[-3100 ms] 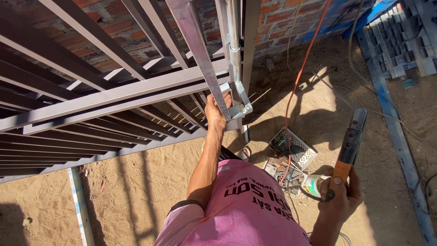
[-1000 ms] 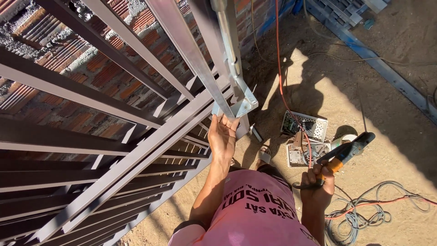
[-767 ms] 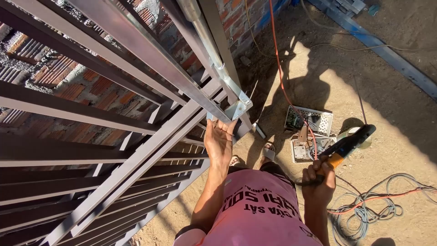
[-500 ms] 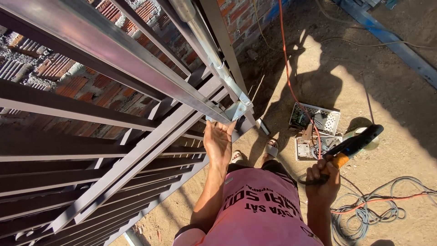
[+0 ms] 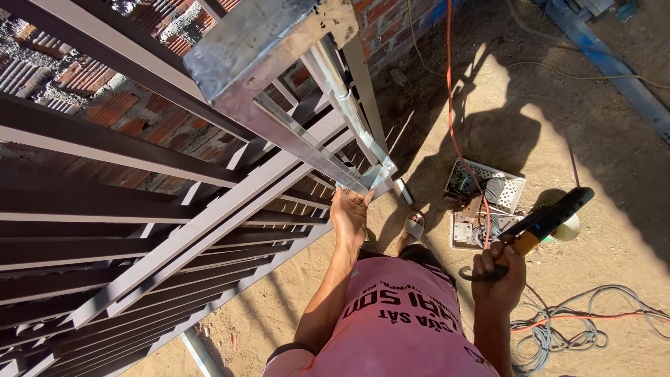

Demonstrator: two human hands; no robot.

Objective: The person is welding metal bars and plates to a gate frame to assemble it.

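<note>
We press our left hand [image 5: 349, 215], palm flat and fingers spread, under the shiny galvanized steel bar [image 5: 307, 143] against the dark gate [image 5: 139, 202]. Our right hand [image 5: 497, 269] grips a black-and-orange electrode holder [image 5: 548, 220], right.

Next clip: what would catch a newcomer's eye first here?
First the dark metal gate, filling the left side against a brick wall, with a bare steel bar jutting toward the camera at top centre. The left hand presses up under the steel frame's lower corner, while the right hand grips a black and orange tool at right. An orange cable runs down the sandy ground to open boxes.
</note>
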